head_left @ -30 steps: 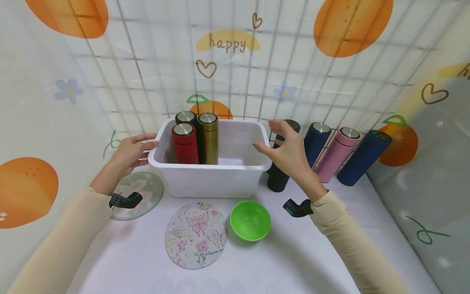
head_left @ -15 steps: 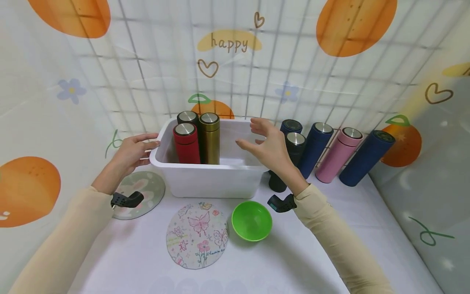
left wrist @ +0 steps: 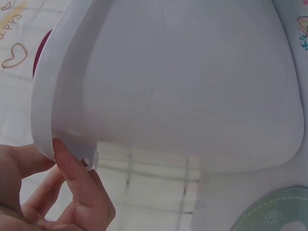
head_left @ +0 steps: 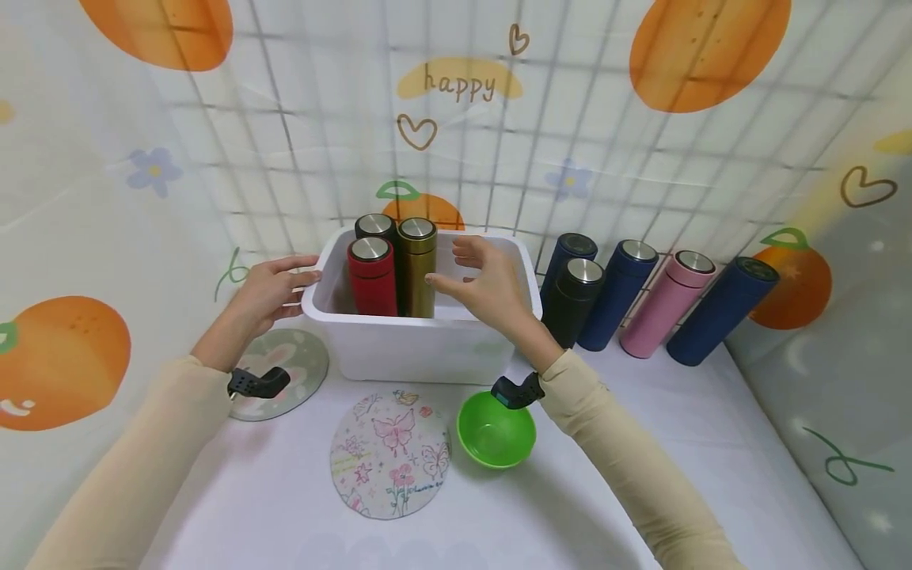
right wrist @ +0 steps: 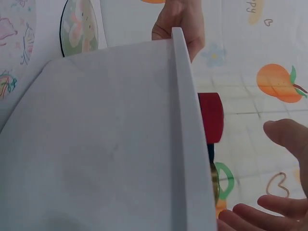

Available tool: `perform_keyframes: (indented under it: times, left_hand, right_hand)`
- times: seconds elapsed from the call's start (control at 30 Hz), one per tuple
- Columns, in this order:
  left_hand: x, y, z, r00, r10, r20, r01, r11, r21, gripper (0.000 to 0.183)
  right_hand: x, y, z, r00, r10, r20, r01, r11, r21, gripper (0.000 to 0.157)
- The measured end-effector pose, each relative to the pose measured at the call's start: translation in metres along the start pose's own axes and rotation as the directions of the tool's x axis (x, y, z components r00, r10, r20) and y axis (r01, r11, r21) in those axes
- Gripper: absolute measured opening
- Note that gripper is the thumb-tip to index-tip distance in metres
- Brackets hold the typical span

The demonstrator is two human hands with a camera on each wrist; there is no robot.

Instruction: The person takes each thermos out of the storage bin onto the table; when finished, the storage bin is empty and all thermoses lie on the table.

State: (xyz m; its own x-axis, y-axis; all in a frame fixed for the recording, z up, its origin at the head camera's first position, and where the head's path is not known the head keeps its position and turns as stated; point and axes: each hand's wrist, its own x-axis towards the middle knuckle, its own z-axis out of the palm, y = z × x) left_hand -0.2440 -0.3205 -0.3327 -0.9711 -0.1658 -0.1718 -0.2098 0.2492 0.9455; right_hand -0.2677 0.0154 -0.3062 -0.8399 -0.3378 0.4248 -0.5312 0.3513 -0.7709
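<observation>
To handle this reach well, the gold bottle (head_left: 418,269) is best met from its free side, with the thumb on the front and the fingers round the back, level and without a knock: it stands upright in the white bin (head_left: 420,348) right up against the red bottle (head_left: 373,285) and the dark bottle (head_left: 375,225), so a sideways push would likely tip or jostle all three. A firm hold on the bin matters too, since a bump could slide it on the desk (head_left: 285,491).

The right hand (head_left: 492,285) hangs over the right half of the bin, its forearm crossing in above the green bowl (head_left: 492,443), palm turned inward. Its thumb and fingers are spread wide around nothing; the thumb tip overlaps the gold bottle's edge in the head view, but whether they touch I cannot tell. The left hand (head_left: 267,289) comes in low at the bin's left end, its fingers pinching the rim there
</observation>
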Motion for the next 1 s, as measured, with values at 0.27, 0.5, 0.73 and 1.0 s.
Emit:
perform_keyframes:
  times: [0.27,0.5,0.73,1.0]
  left_hand:
    - [0.002,0.001,0.004,1.000,-0.001,0.007,0.001,1.000,0.001,0.053]
    - [0.000,-0.001,-0.001,1.000,0.005,0.018,-0.005,1.000,-0.020,0.054]
    - [-0.002,0.002,-0.001,0.999,0.019,0.046,-0.015,0.997,-0.076,0.057]
    - [-0.002,0.000,-0.003,0.999,0.008,0.044,-0.004,0.997,-0.076,0.058]
  right_hand:
    - [0.008,0.000,0.017,0.999,0.036,0.013,-0.036,0.999,-0.006,0.068]
    - [0.015,-0.006,0.035,0.995,0.078,0.068,-0.078,0.997,0.000,0.072]
    - [0.021,-0.008,0.045,0.992,0.094,0.080,-0.094,0.996,-0.003,0.076]
    - [0.028,-0.009,0.061,0.992,0.075,0.100,-0.075,0.997,0.000,0.073]
